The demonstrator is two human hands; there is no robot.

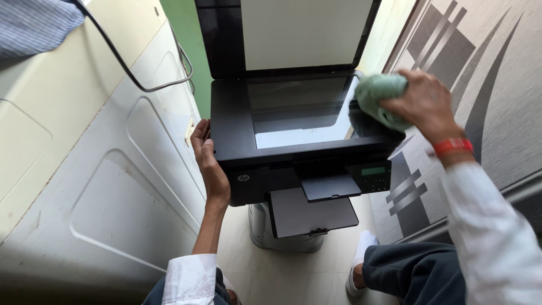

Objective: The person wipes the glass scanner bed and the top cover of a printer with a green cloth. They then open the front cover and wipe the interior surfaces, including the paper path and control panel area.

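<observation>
Green cloth on an open black multifunction printer, centre of the frame.

The cloth (379, 96) lies bunched at the right edge of the scanner glass (302, 110), whose long axis runs left to right; the right hand (423, 101) closes its fingers over it. The left hand (208, 161), fingers loosely curled, steadies the printer (237, 147) at its left side. A small green display (374, 171) sits lower right.

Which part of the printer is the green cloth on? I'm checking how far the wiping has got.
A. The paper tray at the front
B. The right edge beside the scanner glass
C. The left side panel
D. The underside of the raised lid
B: the right hand presses the green cloth on the printer at the right edge of the scanner glass; the left hand rests on the left side.
</observation>
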